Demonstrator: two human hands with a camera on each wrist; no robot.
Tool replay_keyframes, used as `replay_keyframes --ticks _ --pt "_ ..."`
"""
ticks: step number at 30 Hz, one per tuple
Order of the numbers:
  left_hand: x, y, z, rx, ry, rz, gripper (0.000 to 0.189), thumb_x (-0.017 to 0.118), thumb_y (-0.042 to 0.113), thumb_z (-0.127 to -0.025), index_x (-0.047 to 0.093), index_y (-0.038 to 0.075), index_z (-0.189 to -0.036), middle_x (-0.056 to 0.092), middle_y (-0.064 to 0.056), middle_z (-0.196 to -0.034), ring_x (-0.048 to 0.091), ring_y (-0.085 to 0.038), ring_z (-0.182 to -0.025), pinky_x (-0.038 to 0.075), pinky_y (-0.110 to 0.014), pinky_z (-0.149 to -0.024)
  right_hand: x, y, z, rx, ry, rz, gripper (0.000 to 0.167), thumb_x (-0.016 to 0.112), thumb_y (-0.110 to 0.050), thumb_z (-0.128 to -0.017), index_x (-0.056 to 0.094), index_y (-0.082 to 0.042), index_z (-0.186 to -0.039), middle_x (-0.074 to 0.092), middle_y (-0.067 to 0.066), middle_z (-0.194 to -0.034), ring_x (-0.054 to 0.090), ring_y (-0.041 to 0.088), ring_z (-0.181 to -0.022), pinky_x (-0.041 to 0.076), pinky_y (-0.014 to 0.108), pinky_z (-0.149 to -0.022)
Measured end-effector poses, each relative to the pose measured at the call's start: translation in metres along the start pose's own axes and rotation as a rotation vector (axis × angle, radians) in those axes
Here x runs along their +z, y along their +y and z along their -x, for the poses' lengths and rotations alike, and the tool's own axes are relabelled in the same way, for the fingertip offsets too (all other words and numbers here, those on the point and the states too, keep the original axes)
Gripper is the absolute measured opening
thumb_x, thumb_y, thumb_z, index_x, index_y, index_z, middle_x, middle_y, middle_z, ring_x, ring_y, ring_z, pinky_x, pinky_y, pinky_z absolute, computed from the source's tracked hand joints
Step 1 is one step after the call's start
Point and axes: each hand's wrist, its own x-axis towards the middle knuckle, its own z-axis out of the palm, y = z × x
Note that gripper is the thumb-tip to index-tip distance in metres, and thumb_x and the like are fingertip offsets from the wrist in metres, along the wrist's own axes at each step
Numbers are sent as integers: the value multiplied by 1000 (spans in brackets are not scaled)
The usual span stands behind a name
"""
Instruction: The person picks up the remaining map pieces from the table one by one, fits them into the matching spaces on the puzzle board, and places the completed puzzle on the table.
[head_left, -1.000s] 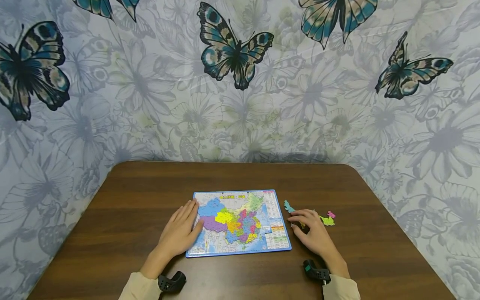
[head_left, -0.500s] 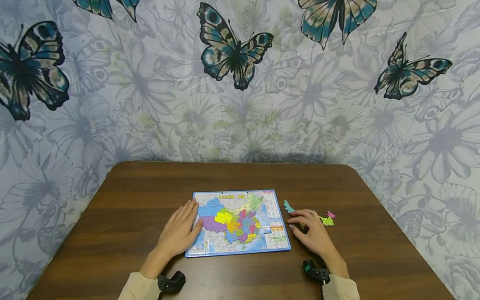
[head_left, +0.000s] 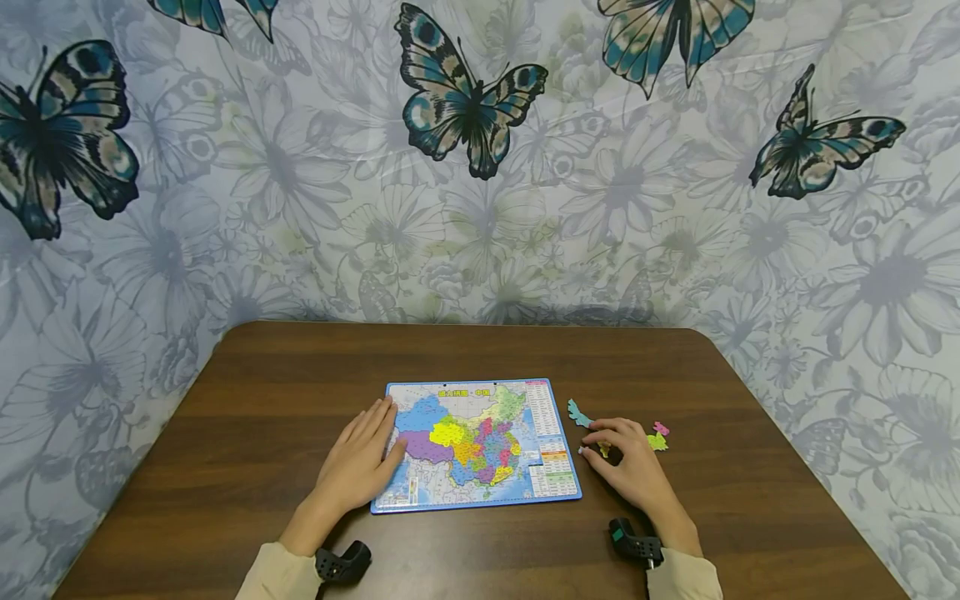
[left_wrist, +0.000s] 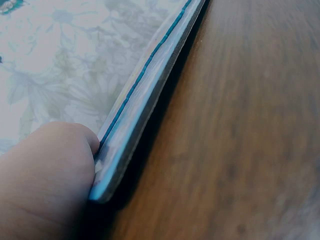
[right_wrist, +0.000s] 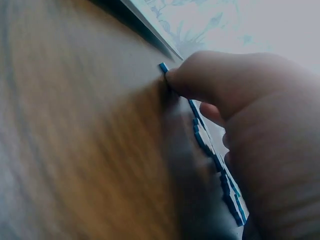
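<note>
Map puzzle board (head_left: 537, 429) lying flat on the bench (head_left: 300, 375). The left hand (head_left: 358, 465), fingers extended, rests on its left edge. Right of the board, the right hand (head_left: 628, 458) bends over loose pieces (head_left: 657, 442); whether its fingers grip one cannot be told.

Flat yellow puzzle piece (head_left: 604, 450): partly behind right hand (head_left: 628, 458) | blue-rimmed rectangular map board (head_left: 551, 433): fine print illegible | beige left sleeve (head_left: 279, 575): cropped
</note>
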Motion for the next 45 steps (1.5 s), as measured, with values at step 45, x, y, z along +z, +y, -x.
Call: replay_keyframes --ticks 45 --pt "1 -2 -1 -13 -18 9 71 53 40 -104 36 -3 -158 29 -19 -168 27 -37 -156 21 -56 -126 0 -1 -1 66 14 2 14 89 -10 -79 79 -15 -88 74 10 -110 58 39 -113 47 59 -96"
